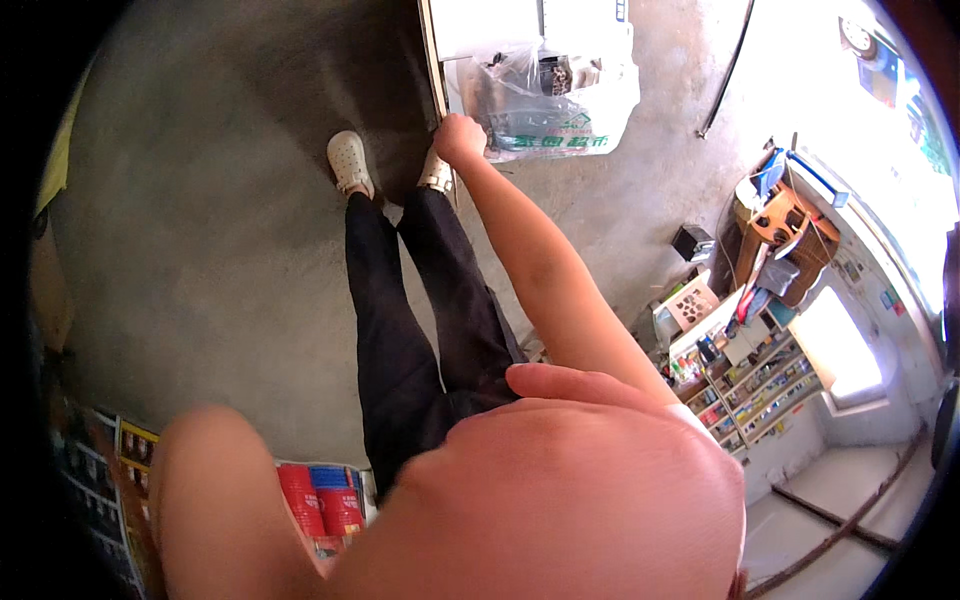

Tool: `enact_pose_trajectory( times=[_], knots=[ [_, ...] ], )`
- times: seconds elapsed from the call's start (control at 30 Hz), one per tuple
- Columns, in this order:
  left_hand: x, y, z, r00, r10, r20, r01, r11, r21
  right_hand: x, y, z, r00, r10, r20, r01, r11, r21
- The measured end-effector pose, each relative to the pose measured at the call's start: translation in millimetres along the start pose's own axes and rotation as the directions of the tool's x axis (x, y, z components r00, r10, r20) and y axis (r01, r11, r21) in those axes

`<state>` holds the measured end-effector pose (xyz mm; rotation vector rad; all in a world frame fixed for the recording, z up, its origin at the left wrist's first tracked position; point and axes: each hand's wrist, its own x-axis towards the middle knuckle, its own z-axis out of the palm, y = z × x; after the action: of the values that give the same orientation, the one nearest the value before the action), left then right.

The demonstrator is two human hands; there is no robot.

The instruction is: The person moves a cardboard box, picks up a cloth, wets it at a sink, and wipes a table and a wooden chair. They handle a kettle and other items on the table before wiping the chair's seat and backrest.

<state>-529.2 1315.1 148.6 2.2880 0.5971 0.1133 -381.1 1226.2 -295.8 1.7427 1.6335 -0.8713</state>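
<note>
My right hand (460,138) is closed, thumb side up, at the wooden-edged side of a white top (484,22). What lies inside its fingers is hidden. Beside it a translucent plastic bag (560,95) with green print sits on the white top, with dark and pale contents showing through. My left hand (580,445) is raised very close and fills the lower middle, its back toward the view. One finger lies along its upper edge; the others are hidden. The bent left arm comes in from the lower left.
Below are my dark-trousered legs (400,340) and white clogs (350,163) on a grey floor (220,280). Shelves (750,385) with small goods stand at the right, near a black box (692,243) and an orange chair-like thing (782,217). Red containers (300,498) are at lower left.
</note>
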Motion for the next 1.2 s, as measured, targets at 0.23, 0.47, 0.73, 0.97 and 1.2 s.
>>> enact_pose_trajectory(
  times=[0.23, 0.47, 0.73, 0.97, 1.2],
  knots=[
    [-1, -3, -6, 0.997, -0.081, -0.019, 0.081, 0.997, 0.010, 5, 15, 2, 0.987, 0.140, 0.080, -0.147, 0.985, 0.095],
    [-49, -13, 46, 0.861, -0.508, -0.026, 0.487, 0.838, -0.245, 0, 22, -9, 0.999, 0.040, 0.029, -0.043, 0.990, 0.133],
    [-175, -43, 164, 0.224, -0.933, 0.282, 0.938, 0.128, -0.323, 46, 22, -37, 0.996, -0.037, -0.081, 0.055, 0.972, 0.227],
    [-293, -112, 250, 0.129, -0.925, 0.358, 0.826, -0.100, -0.555, 48, 42, -43, 0.988, -0.153, -0.003, 0.152, 0.978, 0.141],
    [-396, -154, 266, 0.029, -0.896, 0.442, 0.670, -0.311, -0.674, 13, -59, -111, 0.991, -0.114, -0.070, 0.118, 0.991, 0.061]
  ],
)
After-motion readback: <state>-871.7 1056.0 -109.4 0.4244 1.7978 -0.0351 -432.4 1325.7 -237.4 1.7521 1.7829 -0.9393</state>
